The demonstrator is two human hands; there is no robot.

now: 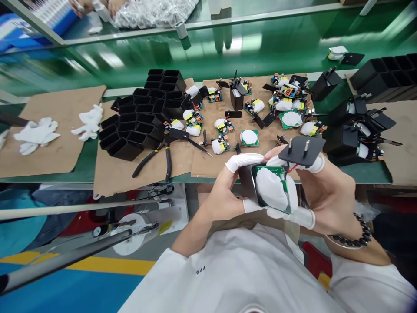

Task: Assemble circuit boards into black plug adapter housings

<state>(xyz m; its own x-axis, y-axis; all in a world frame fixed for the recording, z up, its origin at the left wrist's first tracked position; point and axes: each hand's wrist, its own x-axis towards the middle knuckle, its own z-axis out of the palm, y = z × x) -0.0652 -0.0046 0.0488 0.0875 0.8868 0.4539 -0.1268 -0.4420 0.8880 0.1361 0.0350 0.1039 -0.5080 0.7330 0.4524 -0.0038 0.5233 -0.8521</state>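
My left hand (224, 193), with white finger cots on some fingers, is closed around a black plastic charger housing (246, 180). Fingers of my right hand (325, 191), also in finger cots, grip a green circuit board (286, 191) with white filler (271, 188) on its face. The board sits at the open mouth of the housing, partly inside; how deep I cannot tell. A black plug cover with two metal pins (302, 151) hangs over the right fingers, joined to the board by a red wire. A beaded bracelet circles the right wrist.
Several circuit boards (249, 137) lie on cardboard ahead. Black housings (140, 113) stand grouped left, others (384, 76) far right. Pliers (156, 158) and tweezers (198, 145) lie nearby, white gloves (37, 134) further left. A green conveyor (130, 61) runs behind; another person's hands (114, 5) show top left.
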